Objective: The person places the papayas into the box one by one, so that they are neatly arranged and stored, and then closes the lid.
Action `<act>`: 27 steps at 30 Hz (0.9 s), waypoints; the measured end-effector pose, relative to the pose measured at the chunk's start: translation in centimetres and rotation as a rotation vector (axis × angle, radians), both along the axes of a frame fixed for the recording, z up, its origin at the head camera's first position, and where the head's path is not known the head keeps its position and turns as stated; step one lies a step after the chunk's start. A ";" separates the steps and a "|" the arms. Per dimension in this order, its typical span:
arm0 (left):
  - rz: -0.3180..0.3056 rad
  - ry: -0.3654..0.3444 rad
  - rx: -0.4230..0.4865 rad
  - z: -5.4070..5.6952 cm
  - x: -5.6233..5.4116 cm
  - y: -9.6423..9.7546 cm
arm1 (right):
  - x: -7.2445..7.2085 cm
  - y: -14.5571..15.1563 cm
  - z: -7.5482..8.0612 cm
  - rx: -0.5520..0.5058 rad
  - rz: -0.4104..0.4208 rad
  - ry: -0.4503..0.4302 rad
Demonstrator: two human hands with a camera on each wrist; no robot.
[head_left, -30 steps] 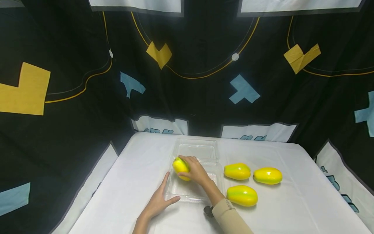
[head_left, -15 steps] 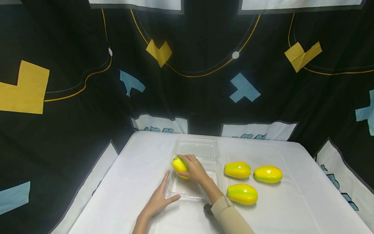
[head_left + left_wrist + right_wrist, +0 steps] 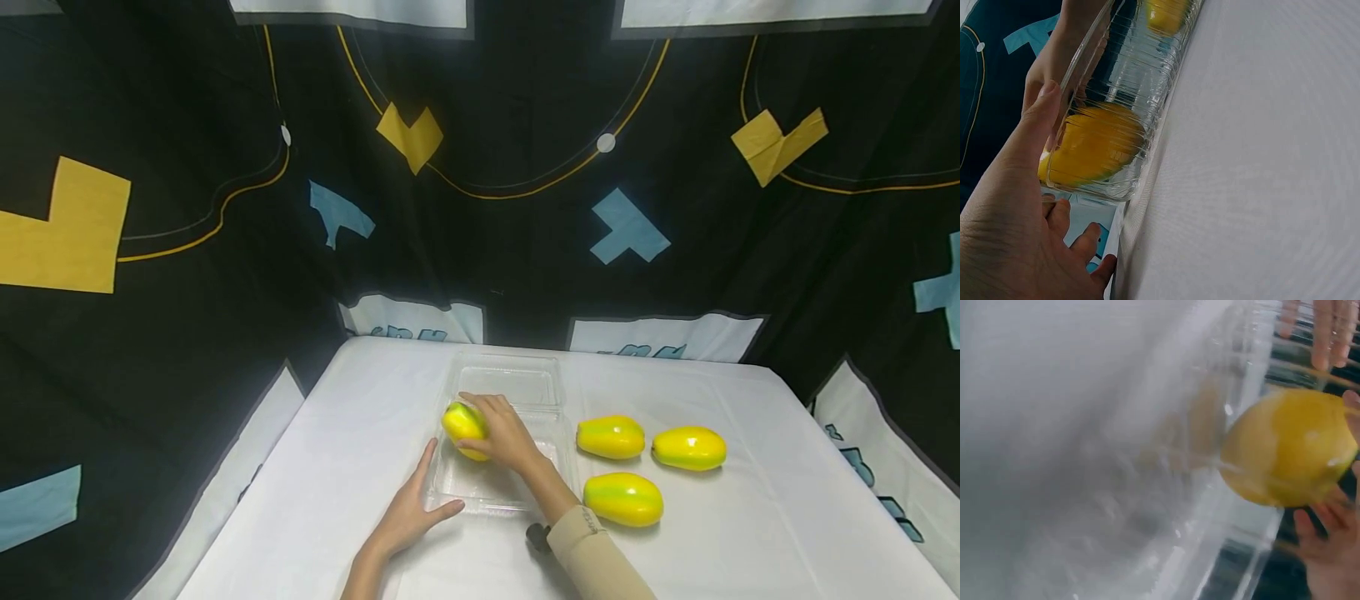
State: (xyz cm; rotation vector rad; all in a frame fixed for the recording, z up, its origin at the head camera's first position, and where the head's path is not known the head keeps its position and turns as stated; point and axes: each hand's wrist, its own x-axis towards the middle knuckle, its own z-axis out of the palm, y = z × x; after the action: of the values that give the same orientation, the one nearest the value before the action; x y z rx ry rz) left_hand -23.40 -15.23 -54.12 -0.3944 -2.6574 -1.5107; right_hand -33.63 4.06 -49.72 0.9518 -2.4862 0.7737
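My right hand (image 3: 508, 435) grips a yellow papaya (image 3: 461, 423) with a greenish streak, from above. The papaya is inside the left part of a clear plastic clamshell box (image 3: 480, 496), and in the right wrist view the papaya (image 3: 1291, 450) shows partly behind the box's clear wall. At the box's near left corner my left hand (image 3: 405, 518) lies with thumb and fingers spread. The left wrist view has the thumb of the left hand (image 3: 1007, 206) alongside the box's rim, its other fingers beyond the end wall.
Hinged open, the box's lid (image 3: 506, 383) lies flat on the far side. To the right on the white-covered table (image 3: 772, 517) are three more papayas: one near (image 3: 622, 500), one farther back (image 3: 610, 437), one rightmost (image 3: 688, 448). A black patterned curtain (image 3: 510, 258) hangs behind.
Almost nothing changes: the right hand keeps its grip on the papaya in the box, and the left hand stays at the corner. The whole head view shifts very slightly.
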 end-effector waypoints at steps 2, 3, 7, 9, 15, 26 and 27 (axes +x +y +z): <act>0.006 -0.004 -0.005 0.0 -0.1 0.0 | 0.2 0.5 0.4 -0.028 -0.011 -0.025; 0.005 -0.002 -0.006 0.0 -0.1 0.0 | 0.2 0.8 0.7 -0.044 -0.014 -0.038; 0.013 -0.011 -0.008 -0.1 -0.2 0.1 | 0.8 2.3 1.5 -0.116 -0.037 -0.090; 0.015 -0.011 -0.008 0.0 -0.1 0.2 | 1.2 3.3 2.0 -0.148 -0.044 -0.097; 0.014 -0.026 -0.005 0.1 0.0 0.2 | 2.6 6.4 3.7 -0.235 -0.070 -0.049; 0.016 -0.039 -0.006 0.3 0.0 0.2 | 6.0 12.9 5.8 -0.295 -0.176 -0.061; 0.014 -0.037 -0.003 0.3 0.0 0.2 | 6.4 13.6 5.7 -0.288 -0.190 -0.082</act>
State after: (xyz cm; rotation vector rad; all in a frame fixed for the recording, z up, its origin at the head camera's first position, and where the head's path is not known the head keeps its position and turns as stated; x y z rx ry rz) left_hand -23.40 -15.03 -53.81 -0.3511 -2.6853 -1.5250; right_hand -27.22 17.62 -44.00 0.5845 -2.4017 1.0866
